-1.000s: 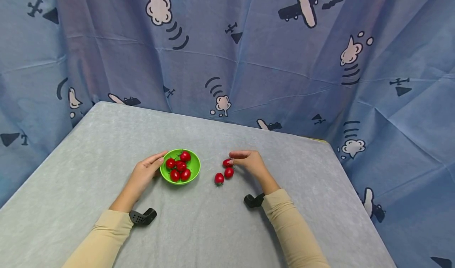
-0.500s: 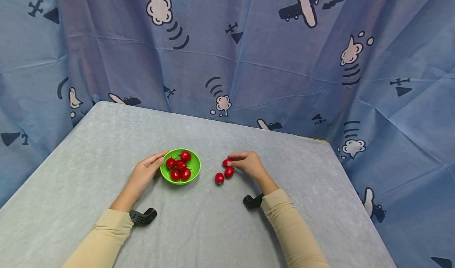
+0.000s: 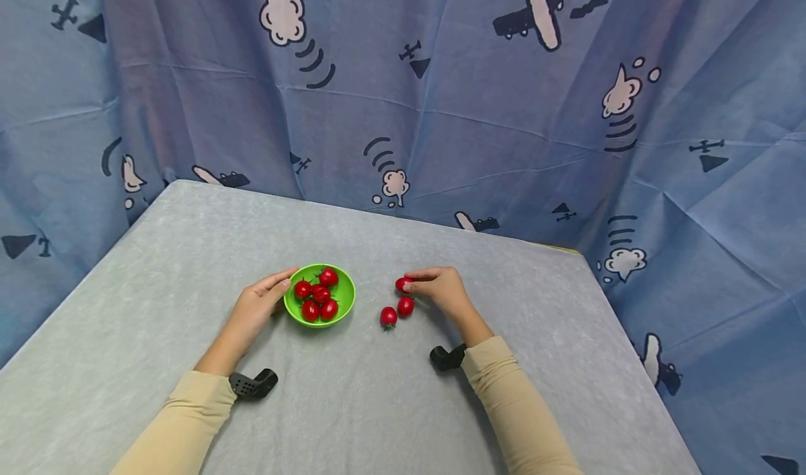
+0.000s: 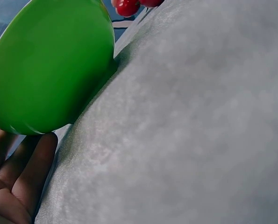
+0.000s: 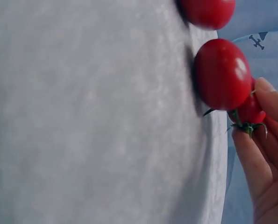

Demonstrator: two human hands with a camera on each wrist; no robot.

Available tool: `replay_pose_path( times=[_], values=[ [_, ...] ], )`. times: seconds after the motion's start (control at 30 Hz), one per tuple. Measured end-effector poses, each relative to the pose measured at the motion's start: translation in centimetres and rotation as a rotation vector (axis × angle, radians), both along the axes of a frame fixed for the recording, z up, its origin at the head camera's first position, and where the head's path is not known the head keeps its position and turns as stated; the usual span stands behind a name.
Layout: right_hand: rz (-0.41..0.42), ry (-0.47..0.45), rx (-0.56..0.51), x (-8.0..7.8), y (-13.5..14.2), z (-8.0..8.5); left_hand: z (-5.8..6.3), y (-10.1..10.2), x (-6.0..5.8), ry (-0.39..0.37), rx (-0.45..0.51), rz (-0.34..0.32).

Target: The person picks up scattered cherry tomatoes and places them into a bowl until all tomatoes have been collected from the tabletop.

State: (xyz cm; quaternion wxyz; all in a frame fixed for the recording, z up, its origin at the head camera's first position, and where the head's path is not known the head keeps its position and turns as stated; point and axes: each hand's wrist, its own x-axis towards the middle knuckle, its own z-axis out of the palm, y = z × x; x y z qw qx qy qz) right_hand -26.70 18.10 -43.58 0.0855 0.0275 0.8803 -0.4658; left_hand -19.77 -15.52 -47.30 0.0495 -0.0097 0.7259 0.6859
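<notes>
My left hand (image 3: 255,310) holds the near-left side of a green bowl (image 3: 345,294), its thumb at the rim. In the left wrist view, straight fingers (image 4: 33,172) touch the bowl's outer wall from below. Several red cherry tomatoes (image 3: 321,294) lie inside the bowl. To the right, my right hand (image 3: 443,293) pinches a cherry tomato (image 3: 401,284) between thumb and fingers; its green stem end shows in the right wrist view. Two more cherry tomatoes lie just in front of it, a closer one (image 3: 406,306) and another (image 3: 388,317) to its left.
A pale grey cloth covers the table (image 3: 365,405). Behind it hangs a blue curtain (image 3: 352,111) printed with planes and clouds. Black wrist cameras sit on the left wrist (image 3: 253,384) and the right wrist (image 3: 447,357).
My right hand has closed its fingertips on the farthest loose tomato, which has shifted slightly up and away from the one beside it. The left hand and bowl stay in place.
</notes>
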Motion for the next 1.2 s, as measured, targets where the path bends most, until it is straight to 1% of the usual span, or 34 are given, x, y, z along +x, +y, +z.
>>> replay_pose_path(
  times=[0.2, 0.33, 0.57, 0.8, 1.07, 1.2],
  values=[
    [0.015, 0.014, -0.007, 0.5, -0.9, 1.2, 0.0, 0.0, 0.0, 0.004, 0.001, 0.004],
    [0.043, 0.027, -0.021, 0.8, -1.8, 1.9, 0.0, 0.0, -0.1, 0.006, 0.010, -0.001],
    [0.066, 0.042, -0.049, 0.9, -3.2, 2.3, 0.1, 0.1, -0.1, 0.004, -0.002, -0.008],
    [0.101, 0.054, -0.048, 0.9, -4.7, 2.8, 0.1, 0.3, -0.1, 0.004, 0.001, -0.006],
    [0.148, 0.051, -0.095, 1.5, -6.5, 3.1, 0.2, 0.2, 0.0, 0.008, 0.001, -0.012],
    [0.191, 0.066, -0.134, 1.8, -7.5, 3.1, 0.0, 0.0, 0.0, 0.005, -0.003, -0.012]
  ],
)
